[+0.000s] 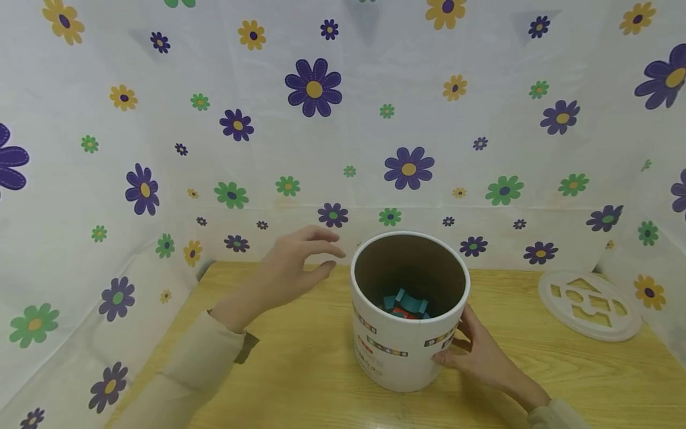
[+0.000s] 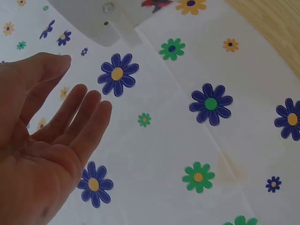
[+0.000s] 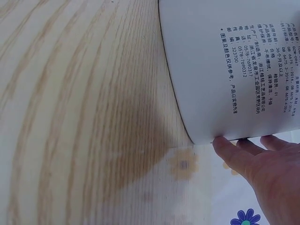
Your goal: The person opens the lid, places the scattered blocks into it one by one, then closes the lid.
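A white cylindrical bucket (image 1: 399, 357), printed with coloured blocks and lettering, stands on the table. Inside lie teal blocks (image 1: 409, 302) and something red, partly in shadow. My right hand (image 1: 485, 357) holds the bucket's right side, thumb toward the front and fingers farther round. In the right wrist view, small printed text covers the bucket (image 3: 234, 70), and the fingertips meet its wall. Left of the bucket, my left hand (image 1: 295, 265) hovers in the air with loosely bent fingers and nothing in it. The left wrist view shows that hand (image 2: 51, 126) apart from anything.
A round whitish lid (image 1: 565, 319) with shaped cut-outs lies at the right on the wooden table (image 1: 300, 363). Flower-printed sheets (image 1: 364, 131) close off the back and both sides.
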### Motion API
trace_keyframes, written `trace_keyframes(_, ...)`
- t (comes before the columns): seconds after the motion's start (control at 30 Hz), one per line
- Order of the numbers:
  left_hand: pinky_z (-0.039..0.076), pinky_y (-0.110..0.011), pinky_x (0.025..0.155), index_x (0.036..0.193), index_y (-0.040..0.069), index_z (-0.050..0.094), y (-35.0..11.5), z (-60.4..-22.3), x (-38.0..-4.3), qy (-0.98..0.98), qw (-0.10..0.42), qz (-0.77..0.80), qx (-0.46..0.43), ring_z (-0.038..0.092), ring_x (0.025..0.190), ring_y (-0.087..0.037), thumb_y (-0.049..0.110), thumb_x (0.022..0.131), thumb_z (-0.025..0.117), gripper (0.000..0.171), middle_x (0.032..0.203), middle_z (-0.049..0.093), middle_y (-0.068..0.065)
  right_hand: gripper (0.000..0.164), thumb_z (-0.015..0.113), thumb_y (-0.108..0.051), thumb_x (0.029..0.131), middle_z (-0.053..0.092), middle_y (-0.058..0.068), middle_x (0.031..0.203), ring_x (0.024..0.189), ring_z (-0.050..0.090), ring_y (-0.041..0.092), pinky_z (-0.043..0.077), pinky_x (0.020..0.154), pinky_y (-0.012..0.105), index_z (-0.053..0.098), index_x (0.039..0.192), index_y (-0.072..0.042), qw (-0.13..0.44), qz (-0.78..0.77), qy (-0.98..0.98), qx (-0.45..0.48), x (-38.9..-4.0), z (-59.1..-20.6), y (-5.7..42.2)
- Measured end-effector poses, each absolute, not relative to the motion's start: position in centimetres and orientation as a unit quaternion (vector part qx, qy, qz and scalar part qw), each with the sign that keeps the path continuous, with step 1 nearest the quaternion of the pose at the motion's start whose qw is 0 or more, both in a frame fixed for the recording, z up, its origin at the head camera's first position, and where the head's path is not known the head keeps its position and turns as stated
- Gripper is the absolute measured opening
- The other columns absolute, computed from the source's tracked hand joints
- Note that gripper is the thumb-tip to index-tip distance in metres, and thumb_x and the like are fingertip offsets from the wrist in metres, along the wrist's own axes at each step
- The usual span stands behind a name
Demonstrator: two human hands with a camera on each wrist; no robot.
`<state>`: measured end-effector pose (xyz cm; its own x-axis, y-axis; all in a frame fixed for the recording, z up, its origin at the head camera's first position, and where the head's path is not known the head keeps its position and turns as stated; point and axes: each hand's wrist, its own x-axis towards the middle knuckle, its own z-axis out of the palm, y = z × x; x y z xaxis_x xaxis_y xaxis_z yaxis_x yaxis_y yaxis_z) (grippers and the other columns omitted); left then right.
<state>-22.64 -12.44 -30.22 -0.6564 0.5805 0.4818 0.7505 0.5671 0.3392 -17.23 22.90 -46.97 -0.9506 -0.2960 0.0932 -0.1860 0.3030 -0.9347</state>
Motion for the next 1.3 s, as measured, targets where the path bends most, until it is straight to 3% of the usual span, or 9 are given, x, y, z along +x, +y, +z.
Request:
trace_keyframes(0.13, 0.061, -0.048, 0.094, 0.110, 0.007, 0.077, -15.1, -31.1, -23.3, -0.894, 0.145, -0.258, -0.337, 0.066, 0.118, -0.034, 0.006, 0.092, 0.073, 0.018, 0.127, 0.068, -0.017, 0.103, 0.080, -0.023, 0.089, 0.024, 0.016, 0.167, 0.145, 0.034, 0.055, 0.046, 0.109, 0.066, 0.010, 0.164, -0.034, 0.049, -0.570, 0.807, -0.143, -17.2, -46.9, 22.9)
trace_keyframes(0.37, 0.055, -0.056, 0.099, 0.125, 0.010, 0.071, -20.4, -34.2, -24.3, -0.951, -0.003, -0.223, -0.214, 0.059, 0.119, -0.040, 0.015, 0.098, 0.066, 0.028, 0.127, 0.062, -0.019, 0.102, 0.080, -0.024, 0.090, 0.023, 0.016, 0.168, 0.146, 0.033, 0.055, 0.046, 0.110, 0.065, 0.010, 0.164, -0.034, 0.055, -0.573, 0.807, -0.133, -17.0, -46.9, 22.7)
trace_keyframes(0.53, 0.054, -0.058, 0.100, 0.126, 0.005, 0.070, -23.7, -37.3, -25.4, -0.965, -0.051, -0.178, -0.184, 0.062, 0.119, -0.044, 0.015, 0.095, 0.068, 0.033, 0.128, 0.067, -0.021, 0.102, 0.080, -0.023, 0.089, 0.024, 0.016, 0.167, 0.146, 0.033, 0.055, 0.046, 0.110, 0.065, 0.010, 0.164, -0.033, 0.059, -0.576, 0.804, -0.134, -17.0, -46.9, 22.7)
trace_keyframes(0.73, 0.052, -0.060, 0.100, 0.118, 0.001, 0.071, -26.5, -40.4, -26.2, -0.972, -0.076, -0.161, -0.156, 0.062, 0.115, -0.044, 0.014, 0.090, 0.072, 0.030, 0.123, 0.068, -0.025, 0.102, 0.080, -0.023, 0.090, 0.025, 0.017, 0.167, 0.145, 0.034, 0.054, 0.046, 0.110, 0.065, 0.010, 0.164, -0.032, 0.059, -0.577, 0.803, -0.137, -17.0, -47.0, 22.8)
trace_keyframes(0.97, 0.055, -0.057, 0.095, 0.110, -0.002, 0.072, -28.6, -43.4, -26.4, -0.975, -0.087, -0.140, -0.150, 0.069, 0.093, -0.032, 0.008, 0.086, 0.073, 0.026, 0.114, 0.070, -0.026, 0.102, 0.080, -0.023, 0.090, 0.025, 0.017, 0.167, 0.145, 0.034, 0.056, 0.046, 0.109, 0.066, 0.010, 0.164, -0.031, 0.056, -0.575, 0.804, -0.139, -17.0, -47.0, 22.7)
trace_keyframes(1.13, 0.053, -0.060, 0.097, 0.103, -0.003, 0.072, -29.1, -43.6, -26.1, -0.976, -0.053, -0.137, -0.161, 0.067, 0.101, -0.042, 0.004, 0.079, 0.075, 0.026, 0.110, 0.069, -0.030, 0.103, 0.080, -0.023, 0.089, 0.024, 0.017, 0.167, 0.145, 0.033, 0.056, 0.045, 0.110, 0.066, 0.010, 0.164, -0.032, 0.057, -0.572, 0.807, -0.134, -16.9, -46.9, 22.6)
trace_keyframes(1.3, 0.053, -0.061, 0.097, 0.104, -0.007, 0.071, -29.4, -43.5, -25.7, -0.978, -0.037, -0.134, -0.155, 0.064, 0.105, -0.048, 0.005, 0.078, 0.079, 0.030, 0.109, 0.069, -0.031, 0.103, 0.080, -0.022, 0.090, 0.023, 0.017, 0.167, 0.145, 0.033, 0.056, 0.045, 0.110, 0.066, 0.009, 0.164, -0.033, 0.053, -0.573, 0.806, -0.140, -17.0, -46.9, 22.6)
